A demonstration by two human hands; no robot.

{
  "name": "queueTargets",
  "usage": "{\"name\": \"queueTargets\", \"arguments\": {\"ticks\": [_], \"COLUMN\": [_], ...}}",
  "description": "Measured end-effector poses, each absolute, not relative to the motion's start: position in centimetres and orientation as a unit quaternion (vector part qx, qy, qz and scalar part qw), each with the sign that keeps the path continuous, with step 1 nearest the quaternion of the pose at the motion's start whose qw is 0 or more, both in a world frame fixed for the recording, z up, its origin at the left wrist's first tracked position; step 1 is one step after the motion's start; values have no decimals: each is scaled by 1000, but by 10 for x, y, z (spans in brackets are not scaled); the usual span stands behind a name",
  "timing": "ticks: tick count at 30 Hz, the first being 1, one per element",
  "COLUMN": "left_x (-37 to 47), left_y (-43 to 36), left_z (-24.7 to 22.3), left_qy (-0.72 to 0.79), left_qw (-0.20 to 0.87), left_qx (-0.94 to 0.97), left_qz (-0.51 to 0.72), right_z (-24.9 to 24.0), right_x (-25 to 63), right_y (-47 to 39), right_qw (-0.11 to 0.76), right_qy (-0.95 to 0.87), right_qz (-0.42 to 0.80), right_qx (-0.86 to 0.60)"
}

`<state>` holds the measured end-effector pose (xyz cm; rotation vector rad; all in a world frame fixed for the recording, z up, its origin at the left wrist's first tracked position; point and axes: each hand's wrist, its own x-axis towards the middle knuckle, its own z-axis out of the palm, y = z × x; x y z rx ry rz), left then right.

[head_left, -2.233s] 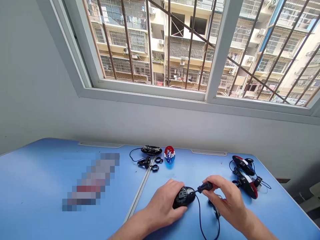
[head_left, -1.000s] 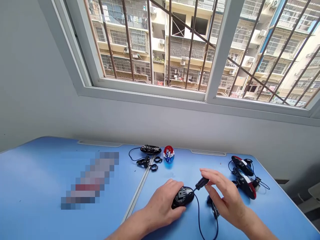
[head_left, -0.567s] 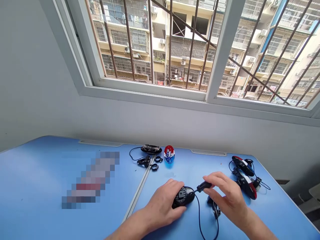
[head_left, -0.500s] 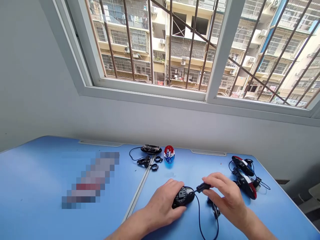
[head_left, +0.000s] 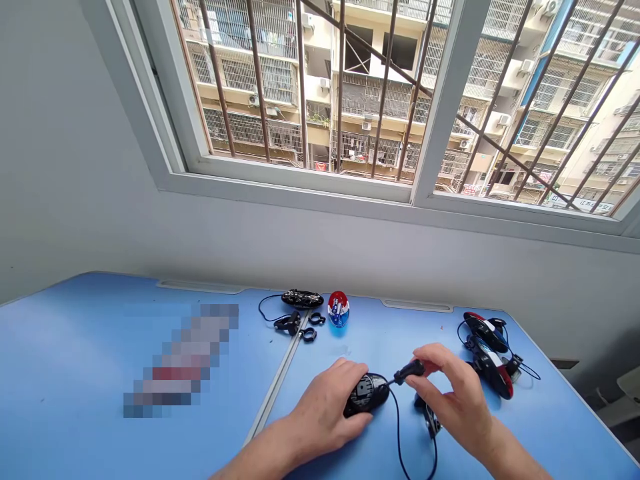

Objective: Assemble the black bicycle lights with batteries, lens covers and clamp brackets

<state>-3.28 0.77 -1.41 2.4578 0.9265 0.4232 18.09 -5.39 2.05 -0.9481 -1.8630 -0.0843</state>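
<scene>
My left hand (head_left: 327, 407) is closed around a black oval electronic bicycle horn (head_left: 369, 393), pressing it against the blue table with the patterned side up. A small black-handled screwdriver (head_left: 411, 371) is pinched by the thumb and fingertips of my right hand (head_left: 457, 397). Its shaft points left, and the tip meets the right end of the horn. From that end a thin black cable (head_left: 399, 427) loops toward the front of the table. Partly hidden below my right hand lies a black bracket part (head_left: 429, 419).
Behind my hands, another black oval unit (head_left: 303, 299) lies with a wired switch (head_left: 289, 323), two ring clamps (head_left: 310, 334) and a red-and-blue egg-shaped container (head_left: 339, 310). Two red, white and black horns (head_left: 493, 367) sit at right. A blurred patch covers something at left.
My right fingers have shifted slightly on the screwdriver handle, and the handle has turned, showing more of its end. My left hand and the horn stay in place.
</scene>
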Motion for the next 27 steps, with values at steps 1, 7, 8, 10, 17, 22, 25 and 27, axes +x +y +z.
{"name": "queueTargets", "arguments": {"ticks": [1, 7, 8, 10, 17, 22, 25, 27], "left_x": [-33, -32, -32, -32, -32, -32, -32, -32], "left_y": [7, 7, 7, 7, 7, 9, 9, 7], "left_z": [-14, -14, -14, -14, -13, -17, -17, -15], "left_qy": [339, 340, 340, 339, 338, 337, 337, 339], "left_qw": [238, 232, 233, 233, 233, 229, 232, 232], "left_qx": [897, 898, 897, 898, 898, 899, 898, 897], "left_qz": [153, 157, 158, 158, 156, 162, 164, 165], "right_z": [20, 27, 28, 29, 17, 16, 20, 24], "right_x": [181, 183, 183, 183, 180, 180, 182, 184], "right_y": [-53, -59, -60, -62, -53, -48, -51, -54], "right_qw": [501, 455, 447, 444, 506, 514, 486, 464], "right_qy": [-777, -814, -818, -820, -769, -782, -798, -812], "right_qz": [-44, -20, -13, -7, -24, -67, -46, -24], "right_qx": [-377, -362, -363, -360, -391, -347, -354, -352]}}
